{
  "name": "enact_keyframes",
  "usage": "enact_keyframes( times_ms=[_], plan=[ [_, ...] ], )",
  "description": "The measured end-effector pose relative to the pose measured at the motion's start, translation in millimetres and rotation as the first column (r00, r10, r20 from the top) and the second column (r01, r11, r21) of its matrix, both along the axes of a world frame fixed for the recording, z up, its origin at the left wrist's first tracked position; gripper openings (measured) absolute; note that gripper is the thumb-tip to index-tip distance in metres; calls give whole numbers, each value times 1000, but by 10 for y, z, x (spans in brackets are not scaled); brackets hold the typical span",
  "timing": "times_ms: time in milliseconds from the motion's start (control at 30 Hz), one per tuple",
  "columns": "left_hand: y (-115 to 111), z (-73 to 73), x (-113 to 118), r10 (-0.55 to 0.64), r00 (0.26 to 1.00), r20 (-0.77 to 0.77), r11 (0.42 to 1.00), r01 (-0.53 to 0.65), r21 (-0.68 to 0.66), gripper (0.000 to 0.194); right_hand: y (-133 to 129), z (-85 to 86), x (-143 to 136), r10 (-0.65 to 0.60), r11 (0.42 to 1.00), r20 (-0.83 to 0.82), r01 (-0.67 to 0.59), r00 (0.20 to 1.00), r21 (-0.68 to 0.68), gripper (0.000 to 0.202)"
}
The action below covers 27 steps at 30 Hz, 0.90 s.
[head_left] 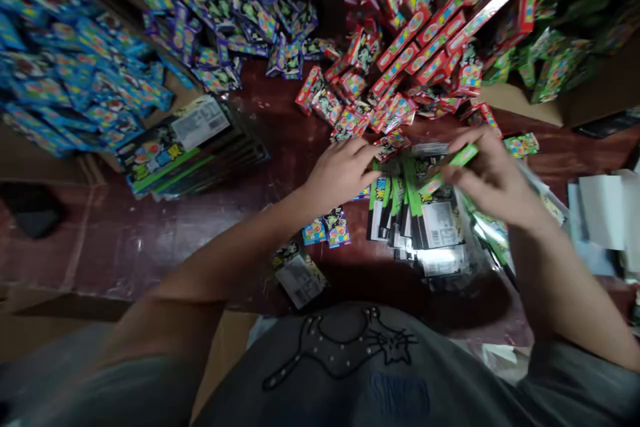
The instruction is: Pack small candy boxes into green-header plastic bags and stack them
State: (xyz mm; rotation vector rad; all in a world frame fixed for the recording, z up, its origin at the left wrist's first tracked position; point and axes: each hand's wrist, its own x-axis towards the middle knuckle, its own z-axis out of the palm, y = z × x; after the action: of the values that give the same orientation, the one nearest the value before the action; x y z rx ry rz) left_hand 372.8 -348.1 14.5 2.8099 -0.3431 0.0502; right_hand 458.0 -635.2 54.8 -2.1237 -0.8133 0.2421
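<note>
green packet [465, 155]: risked slipping, since the right hand [493, 180] seemed to hold it only toward one end.
printed bags [441, 221]: overlapped unevenly; a brush from either hand could have slid them askew.
right grip: thumb and fingers pinched the green packet, its free end slanting over the printed bags.
left hand [341, 170]: fingers bent beside a red packet [393, 145]; whether they pinched anything was unclear.
</note>
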Motion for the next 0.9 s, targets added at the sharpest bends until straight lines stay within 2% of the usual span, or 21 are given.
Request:
enact_keyframes(
  times_ms=[100, 167, 233, 300, 333, 400, 500, 600, 667, 767, 833, 900],
  plan=[
    [-248, 1, 338, 12, 997, -72, 992, -3, 128, 36, 257, -191, -385, 196, 979, -87, -190, 977, 71, 18],
    [-284, 59, 345, 11, 998, -55, 987, -3, 161, 34, 275, -319, -518, 220, 973, -132, -209, 966, 95, 23],
    [-186, 144, 196, -27, 999, 24, 995, 24, 97, 37, 202, -388, -588, 191, 976, -189, -166, 963, 142, 40],
    [-3, 210, -28, -139, 985, 99, 990, 142, -19, 36, 103, -401, -610, 144, 977, -238, -100, 961, 187, 55],
    [93, 217, -142, -215, 968, 130, 971, 226, -77, 34, 62, -398, -605, 124, 979, -264, -74, 957, 193, 56],
    [240, 158, -335, -351, 921, 169, 910, 378, -169, 31, 19, -394, -567, 96, 985, -329, -42, 939, 168, 49],
    [284, -72, -495, -422, 888, 183, 853, 457, -253, 28, 54, -423, -494, 59, 997, -408, -30, 911, 77, 45],
    [200, -292, -559, -409, 903, 130, 862, 429, -271, 28, 150, -445, -497, 4, 998, -291, -21, 957, -58, 48],
    [158, -338, -621, -395, 915, 82, 879, 402, -255, 28, 201, -413, -566, -12, 989, -126, -7, 992, -148, 51],
    [174, -229, -763, -314, 949, 35, 910, 311, -275, 27, 223, -297, -708, -29, 977, 17, 32, 999, -211, 57],
    [211, -102, -829, -215, 977, -4, 923, 202, -327, 35, 211, -223, -780, -55, 974, 13, 57, 998, -221, 54],
    [219, -13, -818, -172, 983, -64, 923, 138, -360, 43, 200, -203, -820, -65, 974, 7, 65, 998, -218, 48]
  ],
)
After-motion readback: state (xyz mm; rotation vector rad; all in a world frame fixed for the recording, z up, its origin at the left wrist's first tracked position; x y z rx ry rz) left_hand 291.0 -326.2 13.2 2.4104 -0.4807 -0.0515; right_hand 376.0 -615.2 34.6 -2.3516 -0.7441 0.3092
